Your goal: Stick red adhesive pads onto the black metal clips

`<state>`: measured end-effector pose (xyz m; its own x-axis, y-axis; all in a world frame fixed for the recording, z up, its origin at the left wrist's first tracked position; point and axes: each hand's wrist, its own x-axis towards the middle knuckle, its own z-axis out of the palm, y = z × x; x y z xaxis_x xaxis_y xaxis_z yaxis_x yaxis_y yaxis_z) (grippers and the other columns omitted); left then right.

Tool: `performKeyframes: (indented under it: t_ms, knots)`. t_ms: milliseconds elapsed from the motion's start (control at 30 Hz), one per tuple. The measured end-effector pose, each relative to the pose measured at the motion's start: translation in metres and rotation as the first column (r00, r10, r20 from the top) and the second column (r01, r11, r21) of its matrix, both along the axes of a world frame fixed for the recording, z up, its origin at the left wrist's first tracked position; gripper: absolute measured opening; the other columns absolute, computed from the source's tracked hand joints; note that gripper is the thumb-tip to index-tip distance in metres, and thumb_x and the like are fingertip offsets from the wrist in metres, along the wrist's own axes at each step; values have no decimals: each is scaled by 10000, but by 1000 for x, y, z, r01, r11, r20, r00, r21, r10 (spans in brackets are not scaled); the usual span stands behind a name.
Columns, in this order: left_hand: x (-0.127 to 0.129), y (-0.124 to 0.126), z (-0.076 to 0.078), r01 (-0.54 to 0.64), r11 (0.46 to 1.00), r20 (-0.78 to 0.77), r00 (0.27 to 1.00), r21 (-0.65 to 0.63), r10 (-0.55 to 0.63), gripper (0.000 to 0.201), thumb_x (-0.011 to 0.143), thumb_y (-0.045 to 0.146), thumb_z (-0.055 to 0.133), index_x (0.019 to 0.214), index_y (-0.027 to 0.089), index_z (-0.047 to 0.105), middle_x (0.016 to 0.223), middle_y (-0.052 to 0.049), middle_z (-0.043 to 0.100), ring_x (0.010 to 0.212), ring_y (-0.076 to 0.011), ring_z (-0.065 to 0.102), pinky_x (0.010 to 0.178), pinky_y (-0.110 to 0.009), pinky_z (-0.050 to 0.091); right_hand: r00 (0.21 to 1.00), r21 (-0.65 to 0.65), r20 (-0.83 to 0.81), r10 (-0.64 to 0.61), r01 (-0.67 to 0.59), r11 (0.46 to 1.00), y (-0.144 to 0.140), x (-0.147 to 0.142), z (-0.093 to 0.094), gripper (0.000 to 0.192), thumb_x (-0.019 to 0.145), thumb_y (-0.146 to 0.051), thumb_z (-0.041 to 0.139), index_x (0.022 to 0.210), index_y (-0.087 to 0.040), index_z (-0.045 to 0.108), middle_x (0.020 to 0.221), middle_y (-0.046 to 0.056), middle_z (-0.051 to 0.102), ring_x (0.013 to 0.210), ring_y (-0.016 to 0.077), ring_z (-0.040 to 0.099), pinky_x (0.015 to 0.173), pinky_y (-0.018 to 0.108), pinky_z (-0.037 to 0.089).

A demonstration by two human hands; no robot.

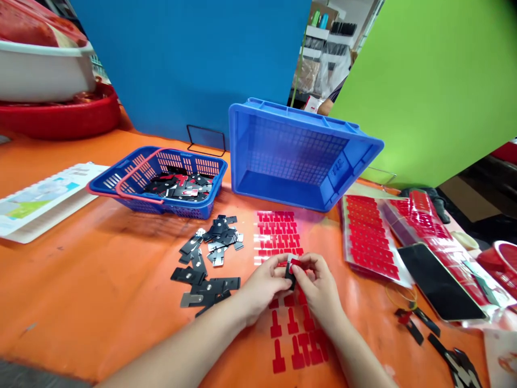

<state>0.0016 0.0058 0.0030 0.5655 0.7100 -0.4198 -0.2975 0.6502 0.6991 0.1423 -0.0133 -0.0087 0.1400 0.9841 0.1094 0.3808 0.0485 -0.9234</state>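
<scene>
Black clip (289, 272) pinched between our left hand (264, 285) and right hand (319, 285) fingers, red sticker (297, 263) half on. Sticker sheet (297, 337) lies under the fingers on the table (100, 280). Next: press it flat, aligned.

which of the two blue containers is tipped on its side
The big solid-walled blue crate, its open mouth facing the camera. The smaller blue basket beside it sits upright, holding black parts.
</scene>
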Motion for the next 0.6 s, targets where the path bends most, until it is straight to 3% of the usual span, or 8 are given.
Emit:
performKeyframes:
  t_ms: [600]
  knots:
    - [1,0,2,-26,1000,-17,1000,-7,26,501,610,50,531,1070,242,479,889,-4,610,707,-91,543,698,-243,392,997,41,73,40,-43,998,-1,2,-6,99,782,-256,513,874,-219,509,848,23,556,796,163,551,695,312,459]
